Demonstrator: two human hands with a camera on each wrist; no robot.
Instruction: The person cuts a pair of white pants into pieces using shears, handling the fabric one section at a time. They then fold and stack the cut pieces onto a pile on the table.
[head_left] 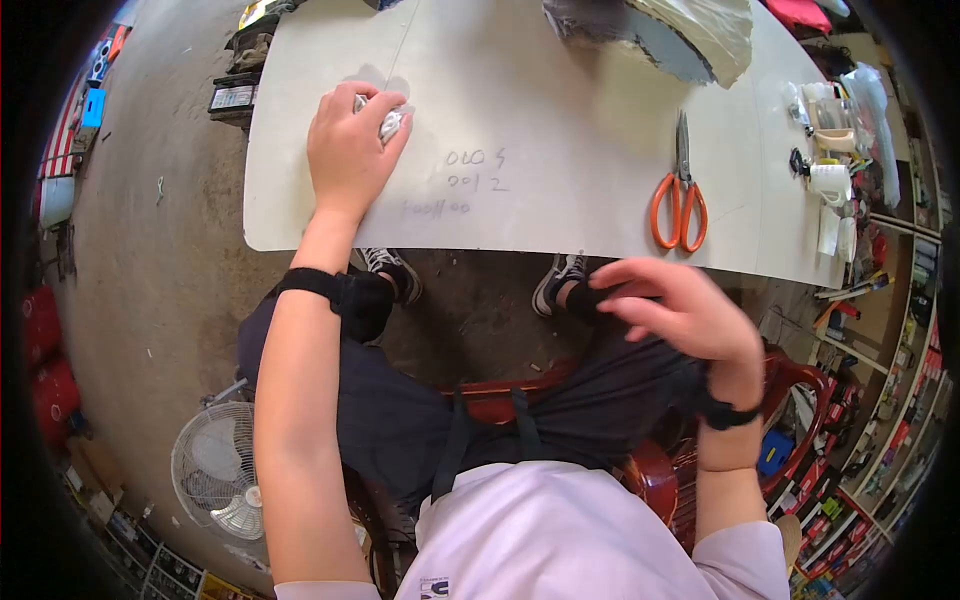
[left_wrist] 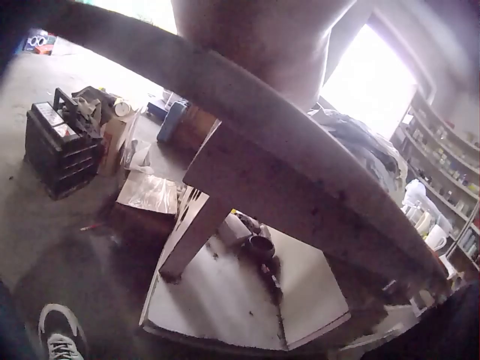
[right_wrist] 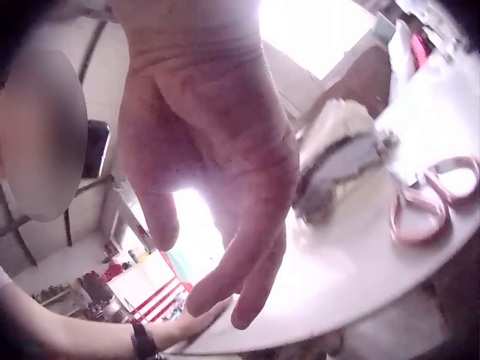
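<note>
On the left part of the white table (head_left: 560,190), my left hand (head_left: 350,150) curls its fingers around a small crumpled white thing (head_left: 391,124), whose kind I cannot tell because the fingers cover much of it. In the left wrist view the table edge cuts off most of that hand (left_wrist: 255,45). My right hand (head_left: 685,305) is held over my lap, just off the table's front edge, with loosely bent fingers and nothing in them. The right wrist view shows this hand (right_wrist: 214,150) with its fingers hanging down. Orange-handled scissors (head_left: 683,165) lie on the table beyond it.
A bulky thing in clear plastic (head_left: 715,40) lies at the table's far side. Pencilled digits (head_left: 475,170) mark the tabletop. A white cup (head_left: 830,182) and small items line the right edge. A fan (head_left: 215,465) stands on the floor at left; shelves (head_left: 900,400) stand at right.
</note>
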